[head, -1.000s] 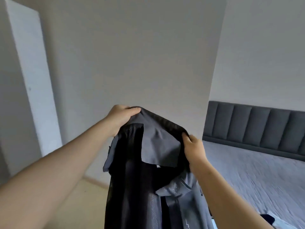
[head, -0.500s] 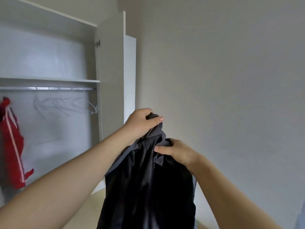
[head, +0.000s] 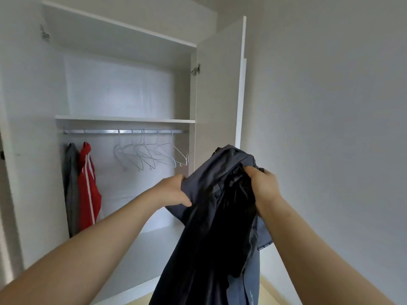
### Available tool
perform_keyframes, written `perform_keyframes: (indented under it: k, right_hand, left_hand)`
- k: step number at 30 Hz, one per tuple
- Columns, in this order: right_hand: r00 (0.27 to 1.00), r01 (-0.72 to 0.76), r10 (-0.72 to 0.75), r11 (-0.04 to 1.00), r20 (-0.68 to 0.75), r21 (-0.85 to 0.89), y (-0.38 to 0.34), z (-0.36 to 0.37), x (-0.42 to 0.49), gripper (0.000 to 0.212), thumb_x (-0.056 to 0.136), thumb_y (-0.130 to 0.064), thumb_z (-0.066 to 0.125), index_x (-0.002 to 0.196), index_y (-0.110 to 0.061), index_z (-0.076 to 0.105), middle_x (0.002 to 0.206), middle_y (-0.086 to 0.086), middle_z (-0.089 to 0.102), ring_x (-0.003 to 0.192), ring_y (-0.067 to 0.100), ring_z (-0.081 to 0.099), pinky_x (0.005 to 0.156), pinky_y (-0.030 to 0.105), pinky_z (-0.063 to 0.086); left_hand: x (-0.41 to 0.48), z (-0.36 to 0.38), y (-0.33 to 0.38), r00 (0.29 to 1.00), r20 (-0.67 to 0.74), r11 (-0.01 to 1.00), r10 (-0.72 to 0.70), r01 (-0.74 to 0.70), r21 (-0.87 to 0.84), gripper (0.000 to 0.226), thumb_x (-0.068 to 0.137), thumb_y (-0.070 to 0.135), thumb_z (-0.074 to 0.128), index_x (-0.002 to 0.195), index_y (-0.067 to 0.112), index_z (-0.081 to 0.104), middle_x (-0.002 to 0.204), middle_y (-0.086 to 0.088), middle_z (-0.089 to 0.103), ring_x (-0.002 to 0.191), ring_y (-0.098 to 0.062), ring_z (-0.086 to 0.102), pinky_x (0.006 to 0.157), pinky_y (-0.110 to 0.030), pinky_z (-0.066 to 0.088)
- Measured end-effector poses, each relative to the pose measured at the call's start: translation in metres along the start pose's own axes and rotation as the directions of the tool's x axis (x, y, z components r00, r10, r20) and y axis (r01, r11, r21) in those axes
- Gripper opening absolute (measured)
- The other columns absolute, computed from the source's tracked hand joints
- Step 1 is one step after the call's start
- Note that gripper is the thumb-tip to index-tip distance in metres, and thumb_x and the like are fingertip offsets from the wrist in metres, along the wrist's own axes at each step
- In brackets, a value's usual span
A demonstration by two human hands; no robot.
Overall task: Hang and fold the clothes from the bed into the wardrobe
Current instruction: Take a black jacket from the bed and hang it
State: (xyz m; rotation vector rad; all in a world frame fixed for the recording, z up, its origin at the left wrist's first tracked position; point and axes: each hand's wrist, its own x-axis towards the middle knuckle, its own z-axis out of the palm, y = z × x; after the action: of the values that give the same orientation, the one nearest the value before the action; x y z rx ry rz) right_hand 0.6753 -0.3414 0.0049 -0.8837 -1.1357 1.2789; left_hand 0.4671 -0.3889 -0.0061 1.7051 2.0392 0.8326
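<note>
A dark grey shirt (head: 211, 221) hangs bunched in front of me, held up by both hands. My left hand (head: 174, 191) grips its left edge, fingers curled into the fabric. My right hand (head: 263, 183) clutches the gathered top on the right. Behind stands the open white wardrobe (head: 125, 121) with a metal rail (head: 105, 131). Several empty white hangers (head: 152, 154) dangle from the rail, just left of and above my left hand. The bed is out of view.
A grey garment (head: 71, 188) and a red one with white stripes (head: 88, 186) hang at the rail's left end. The wardrobe's right door (head: 220, 89) stands open beside a plain white wall (head: 330, 128). The wardrobe floor (head: 141, 254) lies below the shirt.
My view has turned left from the bed and wall to face the wardrobe. The shirt has gone from spread at the collar to bunched, and my hands have shifted their grips lower.
</note>
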Motion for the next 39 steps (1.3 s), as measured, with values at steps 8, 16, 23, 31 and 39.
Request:
perform_keyframes:
  k: [8, 16, 23, 31, 39]
  right_hand:
    - [0.995, -0.080, 0.075, 0.993, 0.064, 0.082, 0.047, 0.081, 0.069, 0.018, 0.085, -0.023, 0.063, 0.090, -0.006, 0.062, 0.085, 0.011, 0.065, 0.077, 0.026, 0.063, 0.068, 0.031, 0.053]
    - [0.942, -0.246, 0.178, 0.943, 0.284, 0.225, 0.084, 0.166, 0.156, 0.020, 0.088, -0.020, 0.059, 0.102, -0.007, 0.063, 0.095, 0.012, 0.070, 0.081, 0.029, 0.067, 0.059, 0.031, 0.054]
    - [0.849, -0.382, 0.252, 0.900, 0.464, 0.211, 0.116, 0.227, 0.264, 0.029, 0.087, -0.023, 0.059, 0.110, -0.006, 0.066, 0.097, 0.014, 0.072, 0.085, 0.032, 0.069, 0.063, 0.035, 0.057]
    - [0.781, -0.417, 0.355, 0.909, 0.514, 0.005, 0.171, 0.295, 0.359, 0.033, 0.087, -0.035, 0.061, 0.106, -0.009, 0.065, 0.090, 0.012, 0.071, 0.082, 0.030, 0.067, 0.068, 0.033, 0.054]
    - [0.578, -0.416, 0.531, 0.845, 0.620, -0.336, 0.247, 0.372, 0.386, 0.047, 0.089, -0.039, 0.057, 0.122, -0.005, 0.058, 0.106, 0.013, 0.066, 0.094, 0.028, 0.062, 0.081, 0.034, 0.050]
  left_hand:
    - [0.061, -0.030, -0.095, 0.934, -0.112, 0.375, -0.339, 0.025, -0.927, 0.027, 0.080, 0.013, 0.071, 0.105, 0.014, 0.063, 0.092, -0.002, 0.071, 0.086, -0.020, 0.066, 0.067, -0.031, 0.051]
    - [0.117, -0.019, -0.162, 0.975, 0.007, 0.670, -0.221, 0.157, -0.726, 0.065, 0.066, 0.033, 0.077, 0.117, 0.031, 0.038, 0.112, 0.011, 0.054, 0.105, -0.014, 0.054, 0.090, -0.034, 0.041]
    - [0.224, -0.041, -0.181, 0.915, -0.179, 0.661, -0.361, 0.115, -0.742, 0.029, 0.093, 0.025, 0.054, 0.120, 0.021, 0.045, 0.100, 0.009, 0.058, 0.090, -0.009, 0.055, 0.082, -0.026, 0.047]
    - [0.304, -0.072, -0.211, 0.762, -0.132, 0.308, -0.634, 0.092, -0.947, 0.023, 0.091, 0.029, 0.049, 0.085, 0.014, 0.065, 0.078, -0.009, 0.065, 0.078, -0.026, 0.061, 0.064, -0.035, 0.049]
    - [0.336, -0.139, -0.275, 0.603, -0.144, 0.183, -0.785, 0.003, -0.983, 0.048, 0.087, 0.046, 0.058, 0.120, 0.012, 0.059, 0.111, -0.017, 0.064, 0.097, -0.033, 0.061, 0.087, -0.043, 0.049]
